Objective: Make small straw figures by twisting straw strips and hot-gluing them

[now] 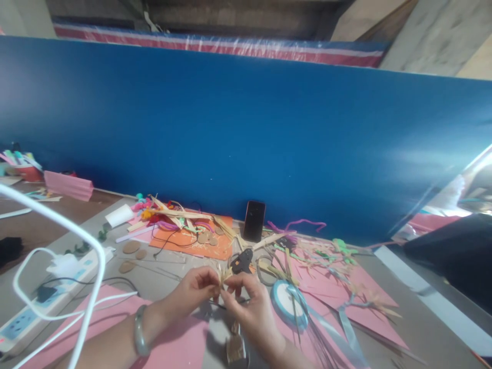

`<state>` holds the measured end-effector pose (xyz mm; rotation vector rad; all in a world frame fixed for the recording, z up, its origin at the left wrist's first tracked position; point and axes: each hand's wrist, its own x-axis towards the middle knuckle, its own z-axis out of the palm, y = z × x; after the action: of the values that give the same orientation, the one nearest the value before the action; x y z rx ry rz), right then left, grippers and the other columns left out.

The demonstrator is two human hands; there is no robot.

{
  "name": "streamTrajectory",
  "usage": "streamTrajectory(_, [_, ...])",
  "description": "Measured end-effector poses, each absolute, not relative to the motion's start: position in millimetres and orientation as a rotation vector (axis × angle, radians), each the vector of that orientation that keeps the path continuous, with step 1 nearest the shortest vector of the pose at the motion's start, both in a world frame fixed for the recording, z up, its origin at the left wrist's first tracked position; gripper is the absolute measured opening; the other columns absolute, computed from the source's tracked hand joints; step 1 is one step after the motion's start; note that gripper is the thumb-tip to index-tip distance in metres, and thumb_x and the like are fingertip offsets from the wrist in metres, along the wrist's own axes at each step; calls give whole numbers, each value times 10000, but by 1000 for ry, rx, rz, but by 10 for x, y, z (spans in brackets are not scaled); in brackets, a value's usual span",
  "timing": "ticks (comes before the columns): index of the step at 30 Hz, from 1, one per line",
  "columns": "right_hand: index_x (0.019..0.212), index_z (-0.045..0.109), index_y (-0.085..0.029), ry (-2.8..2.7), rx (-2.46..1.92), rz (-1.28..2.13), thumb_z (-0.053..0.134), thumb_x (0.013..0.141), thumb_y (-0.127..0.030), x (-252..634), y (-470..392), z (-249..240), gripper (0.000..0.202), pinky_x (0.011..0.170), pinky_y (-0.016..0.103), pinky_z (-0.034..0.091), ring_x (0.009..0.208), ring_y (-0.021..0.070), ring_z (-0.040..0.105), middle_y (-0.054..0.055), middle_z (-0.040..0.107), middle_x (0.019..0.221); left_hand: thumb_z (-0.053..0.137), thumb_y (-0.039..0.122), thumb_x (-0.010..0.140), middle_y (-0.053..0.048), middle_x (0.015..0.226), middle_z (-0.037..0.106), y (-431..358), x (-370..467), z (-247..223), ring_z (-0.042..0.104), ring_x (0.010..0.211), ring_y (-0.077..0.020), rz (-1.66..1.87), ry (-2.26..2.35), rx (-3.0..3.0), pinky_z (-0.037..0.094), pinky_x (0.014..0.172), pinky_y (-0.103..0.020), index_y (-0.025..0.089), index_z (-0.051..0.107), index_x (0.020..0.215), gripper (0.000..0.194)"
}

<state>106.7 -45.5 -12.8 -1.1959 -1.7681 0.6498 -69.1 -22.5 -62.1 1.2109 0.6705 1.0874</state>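
At the middle of the table, my left hand [198, 289] pinches a small tuft of pale, straw-coloured dried strips [222, 274] between thumb and fingers. My right hand [248, 300] closes on the lower part of the same tuft from the other side, so the fingertips of both hands nearly meet. Just beyond them lies a black tool that looks like a glue gun [241, 261], partly behind the right fingers. Below the hands stands a small brown-and-pale object [236, 348] whose kind I cannot make out. A roll of light blue ribbon [289, 306] is right of my right hand.
A phone [254, 220] leans against the blue partition [230, 128]. Craft scraps [172, 212] and an orange sheet [172, 243] lie at the back left. Pink sheets [369, 287] carry loose strips at right. A power strip [57, 289] and white cable [98, 266] occupy the left.
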Motion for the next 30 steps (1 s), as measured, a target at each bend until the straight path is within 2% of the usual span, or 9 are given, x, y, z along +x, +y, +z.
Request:
streamTrajectory(4, [799,695,-182,-1668,-1154,781,643,799,-305,1125,-435,-80,134,687,300,463,713,205,622,36,686,721,750,374,789,-34,711,649,-236,-702,-556,606,654,-137,1109,710,1269,473,643,-251,145,677,756,242])
streamTrajectory(8, [801,683,-174,-1562,-1099,946,628,851,-370,1165,-388,-96,209,684,284,478,727,199,631,44,699,752,769,374,759,-36,713,669,-276,-677,-475,604,630,-135,1113,811,1270,469,611,-241,149,694,756,237])
streamTrajectory(16, [714,680,-169,-1550,-1108,969,641,854,-432,1128,-388,-98,300,646,265,446,660,170,593,20,671,668,720,359,794,-34,689,666,-321,-683,-407,615,663,-155,1121,934,1481,480,640,-249,148,709,754,215])
streamTrajectory(21, [686,647,-168,-1438,-1095,1133,659,833,-450,1108,-392,-88,318,591,235,397,602,132,525,-12,601,626,665,370,838,-47,713,687,-321,-702,-417,626,692,-167,1185,959,1616,485,673,-261,156,695,720,246])
streamTrajectory(25, [618,585,-172,-1309,-1052,1254,681,799,-455,1104,-374,-98,349,574,227,362,566,110,438,-40,512,569,629,358,873,-54,767,700,-345,-731,-430,636,752,-180,1223,943,1710,483,731,-270,169,691,773,223])
streamTrajectory(30, [619,567,-176,-1280,-1042,1315,708,770,-468,1118,-341,-150,358,603,237,363,582,113,430,-40,502,580,583,332,913,-68,836,717,-370,-754,-453,646,810,-188,1258,954,1795,483,775,-273,179,683,817,206])
